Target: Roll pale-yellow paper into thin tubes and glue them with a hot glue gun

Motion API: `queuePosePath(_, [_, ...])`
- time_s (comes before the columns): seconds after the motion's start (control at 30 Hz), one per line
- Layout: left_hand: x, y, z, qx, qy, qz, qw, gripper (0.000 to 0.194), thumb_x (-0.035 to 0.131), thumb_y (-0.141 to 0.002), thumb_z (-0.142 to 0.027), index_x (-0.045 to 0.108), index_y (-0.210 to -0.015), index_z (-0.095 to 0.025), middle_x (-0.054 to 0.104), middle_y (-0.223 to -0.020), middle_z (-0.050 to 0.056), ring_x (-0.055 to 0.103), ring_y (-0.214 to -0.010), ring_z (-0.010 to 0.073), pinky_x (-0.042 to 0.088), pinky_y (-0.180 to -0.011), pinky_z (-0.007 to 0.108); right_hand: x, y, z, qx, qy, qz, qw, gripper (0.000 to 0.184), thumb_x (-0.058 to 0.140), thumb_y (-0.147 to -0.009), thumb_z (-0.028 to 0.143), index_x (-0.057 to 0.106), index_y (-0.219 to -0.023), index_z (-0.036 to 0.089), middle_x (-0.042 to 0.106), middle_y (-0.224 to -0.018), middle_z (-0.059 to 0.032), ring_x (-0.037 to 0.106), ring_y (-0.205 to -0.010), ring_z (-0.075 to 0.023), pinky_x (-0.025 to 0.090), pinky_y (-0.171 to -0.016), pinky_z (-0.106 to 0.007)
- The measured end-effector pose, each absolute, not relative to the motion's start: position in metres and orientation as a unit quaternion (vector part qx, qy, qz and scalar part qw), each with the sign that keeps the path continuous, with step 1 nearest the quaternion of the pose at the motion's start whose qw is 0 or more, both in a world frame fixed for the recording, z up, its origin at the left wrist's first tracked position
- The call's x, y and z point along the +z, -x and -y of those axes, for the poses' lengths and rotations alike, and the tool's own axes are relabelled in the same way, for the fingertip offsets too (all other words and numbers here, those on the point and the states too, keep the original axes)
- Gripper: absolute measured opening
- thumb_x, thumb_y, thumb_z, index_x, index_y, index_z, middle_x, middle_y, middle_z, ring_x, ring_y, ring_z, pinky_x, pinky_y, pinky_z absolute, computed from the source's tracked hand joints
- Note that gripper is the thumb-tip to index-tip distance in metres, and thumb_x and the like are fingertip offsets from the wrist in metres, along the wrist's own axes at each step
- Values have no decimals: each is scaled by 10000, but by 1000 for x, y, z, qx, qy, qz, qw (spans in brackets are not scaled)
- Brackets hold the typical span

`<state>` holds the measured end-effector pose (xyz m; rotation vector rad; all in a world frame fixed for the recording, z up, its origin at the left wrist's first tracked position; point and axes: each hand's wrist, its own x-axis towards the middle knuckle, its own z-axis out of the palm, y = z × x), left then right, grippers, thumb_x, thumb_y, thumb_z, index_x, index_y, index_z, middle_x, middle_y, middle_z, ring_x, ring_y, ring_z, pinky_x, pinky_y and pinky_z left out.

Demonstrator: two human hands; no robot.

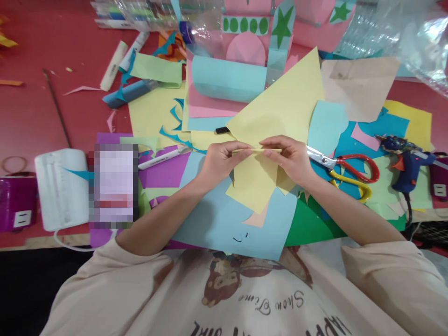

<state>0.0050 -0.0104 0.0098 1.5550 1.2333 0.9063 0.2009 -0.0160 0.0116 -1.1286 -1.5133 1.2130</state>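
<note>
The yellow strip (258, 151) is between the two hands, above the light blue sheet (206, 219). Fingers of the left hand (221, 161) and right hand (292, 157) pinch it, tips near each other. Scissors (327, 161) lie just beside the right hand, the glue gun (408, 172) farther right, a white pen (161, 158) left, on the cluttered red surface (28, 107)

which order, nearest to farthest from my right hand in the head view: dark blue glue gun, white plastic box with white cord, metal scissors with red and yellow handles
1. Metal scissors with red and yellow handles: just right of your right hand.
2. Dark blue glue gun: farther right, past the scissors.
3. White plastic box with white cord: far left, beyond your left hand.
</note>
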Motion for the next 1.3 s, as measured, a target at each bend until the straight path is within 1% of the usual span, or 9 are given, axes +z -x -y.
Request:
queuePosePath(0.07, [10,-5,11,358,-642,-493,466,307,637,-788,-488,769,-816,-213,731,-732,22,558,-593,110,406,-529,225,11,-201,17,466,462,626,421,157,690,-785,360,732,-842,219,723,-819,-16,627,-721,-117,488,-604,-234])
queuePosePath(0.2, [10,-4,11,350,-648,-495,462,323,630,-788,-497,772,-821,-208,719,-699,20,522,-563,105,379,-512,230,11,-200,18,441,496,626,409,178,679,-785,375,744,-775,209,669,-641,4,522,-558,-95,387,-489,-230])
queuePosePath(0.33, [8,-4,10,350,-646,-495,465,343,627,-786,-510,773,-829,-203,692,-652,12,516,-553,105,365,-505,231,13,-199,18,457,495,614,411,183,687,-772,371,752,-762,200,643,-587,10,475,-518,-84,343,-464,-228])
queuePosePath(0.57, [12,-3,9,346,-647,-460,501,328,587,-834,-478,767,-850,-204,747,-803,32,632,-704,131,467,-615,226,11,-201,17,457,473,629,415,153,693,-780,344,759,-790,207,685,-643,3,503,-536,-81,375,-482,-226])
queuePosePath(0.7, [11,-3,8,338,-653,-452,504,306,625,-811,-467,751,-793,-189,747,-785,35,648,-705,133,491,-639,225,11,-199,19,467,448,642,411,133,682,-794,327,758,-797,218,727,-734,-8,593,-619,-98,453,-548,-234])
queuePosePath(0.8, [8,-3,7,336,-647,-463,504,316,633,-802,-475,753,-790,-183,751,-793,41,659,-725,141,503,-653,229,12,-198,20,473,446,639,411,139,681,-794,334,756,-798,217,735,-755,-14,622,-650,-111,484,-570,-245])
queuePosePath(1.03, [8,-4,8,352,-636,-466,504,293,663,-786,-459,762,-821,-185,763,-821,45,686,-757,151,535,-673,230,12,-198,19,475,434,635,428,88,688,-781,234,756,-831,207,751,-781,-13,651,-673,-104,500,-588,-227])
queuePosePath(1.17, [10,-4,9,350,-636,-471,501,290,668,-782,-453,760,-832,-182,763,-836,42,692,-772,153,549,-701,238,11,-199,18,477,430,632,433,85,691,-776,232,757,-825,209,744,-764,-10,640,-661,-103,487,-575,-229])
queuePosePath(1.3, [10,-5,10,352,-647,-471,485,270,669,-786,-436,755,-843,-187,762,-837,35,695,-774,152,552,-695,237,11,-199,17,484,428,635,423,82,688,-781,269,745,-808,218,733,-785,-12,640,-701,-119,501,-621,-257])
